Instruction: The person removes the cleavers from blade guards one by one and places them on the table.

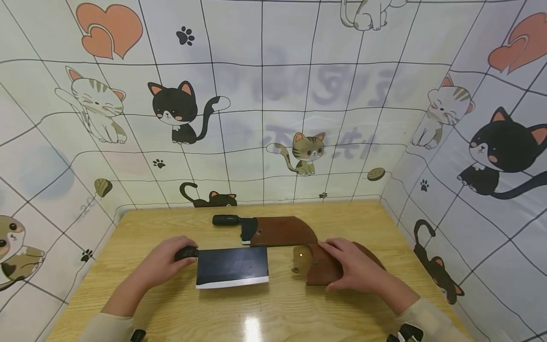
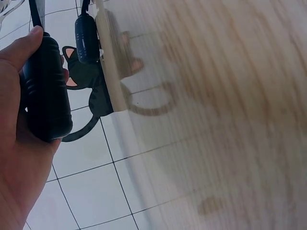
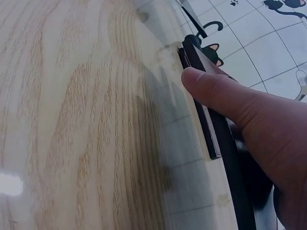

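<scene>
My left hand point(image 1: 164, 261) grips the black handle point(image 2: 47, 91) of a bare cleaver point(image 1: 232, 267). The cleaver's dark, broad blade points right, its bright edge towards me. My right hand point(image 1: 356, 270) holds a brown leather sheath point(image 1: 324, 267) from above; in the right wrist view the thumb point(image 3: 211, 88) presses its near edge. The sheath's strap flap with a metal snap point(image 1: 302, 256) lies out to the left, and the palm hides part of the leather. Behind both lies a second cleaver, its blade inside another brown sheath point(image 1: 284, 232), black handle point(image 1: 225, 220) to the left.
A light wooden table point(image 1: 205, 313) carries everything. Its back edge meets a white cloth wall point(image 1: 239, 118) printed with cats and grid lines, which also rises on the left and right. The sheath at right nearly meets the sheathed cleaver's tip.
</scene>
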